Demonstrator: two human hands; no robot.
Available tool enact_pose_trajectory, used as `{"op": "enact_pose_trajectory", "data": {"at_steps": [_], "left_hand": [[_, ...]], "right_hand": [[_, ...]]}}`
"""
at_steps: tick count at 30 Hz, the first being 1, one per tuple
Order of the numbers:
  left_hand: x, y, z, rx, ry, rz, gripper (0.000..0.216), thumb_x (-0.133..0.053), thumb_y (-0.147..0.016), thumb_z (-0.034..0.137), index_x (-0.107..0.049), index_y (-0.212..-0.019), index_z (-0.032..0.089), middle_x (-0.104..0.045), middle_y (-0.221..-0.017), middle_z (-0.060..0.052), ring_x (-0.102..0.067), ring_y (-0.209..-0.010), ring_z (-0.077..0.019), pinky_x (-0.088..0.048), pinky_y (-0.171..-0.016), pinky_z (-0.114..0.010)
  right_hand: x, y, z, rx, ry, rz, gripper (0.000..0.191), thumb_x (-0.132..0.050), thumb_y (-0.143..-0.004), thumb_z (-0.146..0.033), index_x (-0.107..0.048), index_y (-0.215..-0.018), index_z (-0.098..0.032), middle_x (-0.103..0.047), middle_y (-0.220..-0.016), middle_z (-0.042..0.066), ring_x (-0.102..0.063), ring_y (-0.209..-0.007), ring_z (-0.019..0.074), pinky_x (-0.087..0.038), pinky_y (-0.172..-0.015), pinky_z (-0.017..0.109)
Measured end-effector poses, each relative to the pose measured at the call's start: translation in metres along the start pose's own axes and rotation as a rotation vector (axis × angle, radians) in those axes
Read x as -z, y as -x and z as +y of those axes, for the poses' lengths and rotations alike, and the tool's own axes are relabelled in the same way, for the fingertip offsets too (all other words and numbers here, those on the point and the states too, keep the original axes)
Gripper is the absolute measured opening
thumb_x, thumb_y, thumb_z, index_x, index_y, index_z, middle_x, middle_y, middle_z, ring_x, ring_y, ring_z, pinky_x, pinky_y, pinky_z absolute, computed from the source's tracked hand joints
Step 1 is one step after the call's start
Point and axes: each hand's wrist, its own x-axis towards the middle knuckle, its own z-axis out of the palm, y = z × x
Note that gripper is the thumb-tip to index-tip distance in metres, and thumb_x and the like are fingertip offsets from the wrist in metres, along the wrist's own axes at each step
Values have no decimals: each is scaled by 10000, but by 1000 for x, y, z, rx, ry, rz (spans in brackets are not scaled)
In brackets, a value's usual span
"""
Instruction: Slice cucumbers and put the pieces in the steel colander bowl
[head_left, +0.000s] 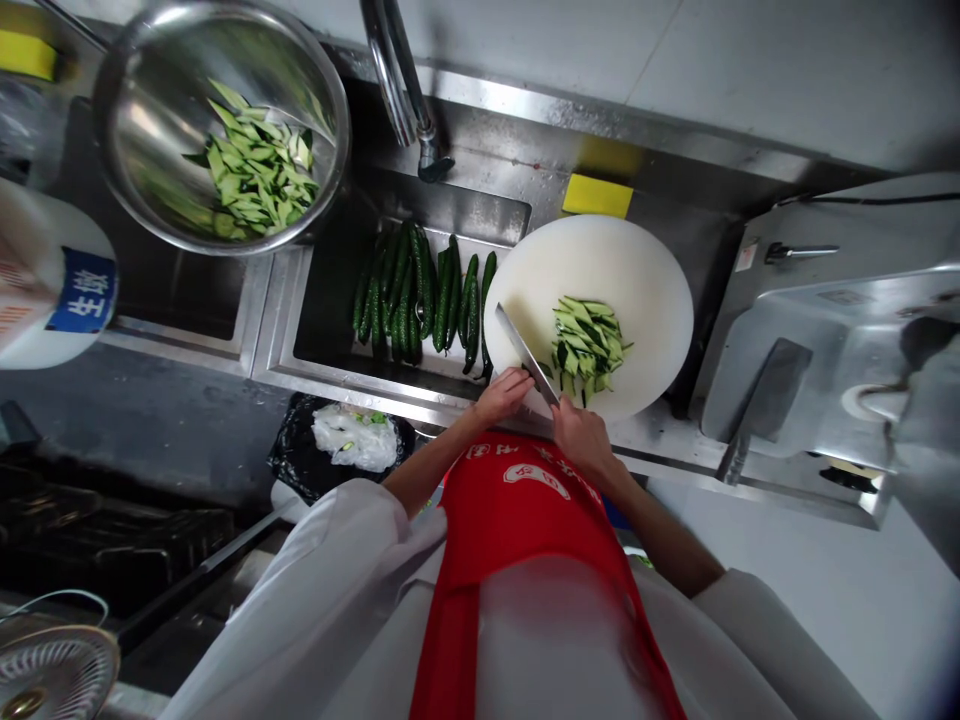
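At nine o'clock, we see a white rounded object (45, 225) with a blue label. Between ten and eleven, a steel bowl (150, 130) holds slices (259, 170) of cucumber, heaped toward its four o'clock side. Toward eight, a black bag (289, 455) carries crumpled clear plastic (356, 440). Near eleven, whole cucumbers (409, 285) lie side by side in the sink (480, 215), their long axes running roughly from twelve to six.

Just off centre toward five, our left hand (511, 393) has its fingers bunched and bent close beside the blade; we cannot tell what, if anything, they pinch. The knife (529, 350) lies slantwise over the near-left part of the board, its long axis running from eleven to five, tip toward eleven and handle toward five. At four o'clock, our right hand (581, 435) is wrapped round that handle.

At two, cut pieces (589, 340) form a pile on the round white cutting board (660, 290), right of the knife; many lie with long axes near ten to four. Beyond the board, toward one, sits a yellow block (598, 196). At three, a second knife (780, 390) rests on a metal machine (840, 330), blade toward one, handle toward seven.
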Motion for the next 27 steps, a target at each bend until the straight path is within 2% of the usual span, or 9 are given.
{"op": "enact_pose_trajectory", "data": {"at_steps": [4, 11, 16, 21, 27], "left_hand": [[-1, 1, -2, -34, -31, 12, 290, -409, -949, 178, -620, -1147, 184, -628, -1111, -139, -560, -1120, -201, -487, -1003, -419], [-3, 3, -8, -130, -115, 51, 292, -391, -943, 154, -608, -1138, 153, -634, -1084, -137, -568, -1102, -204, -523, -955, -427], [-3, 3, -6, -163, -150, 65, 300, -387, -936, 127, -599, -1148, 141, -633, -1087, -146, -562, -1107, -208, -523, -958, -420], [-4, 3, -6, -137, -160, 51, 300, -382, -939, 135, -608, -1136, 144, -633, -1088, -142, -563, -1107, -209, -520, -965, -419], [-6, 7, -10, -97, -143, 32, 294, -393, -947, 165, -614, -1141, 157, -635, -1091, -139, -569, -1109, -208, -517, -967, -431]], "right_hand": [[-1, 3, 5, 11, 2, -10, 380, -220, -1020, -325, -529, -1137, -138, -705, -897, 140, -672, -833, 251, -401, -735, 310], [-5, -15, 4, 32, -19, 25, 399, -226, -1019, -319, -545, -1158, -124, -697, -907, 157, -669, -828, 263, -392, -726, 323], [-1, -1, 16, 52, 4, 46, 366, -250, -1019, -336, -543, -1125, -143, -706, -851, 122, -673, -774, 243, -374, -679, 301], [-2, 4, 22, 60, 19, 23, 344, -269, -1017, -336, -540, -1107, -142, -708, -848, 119, -671, -762, 234, -361, -673, 293], [-4, -21, 7, 73, -56, 81, 350, -286, -1012, -321, -577, -1080, -138, -708, -874, 133, -662, -775, 240, -356, -665, 301]]}}
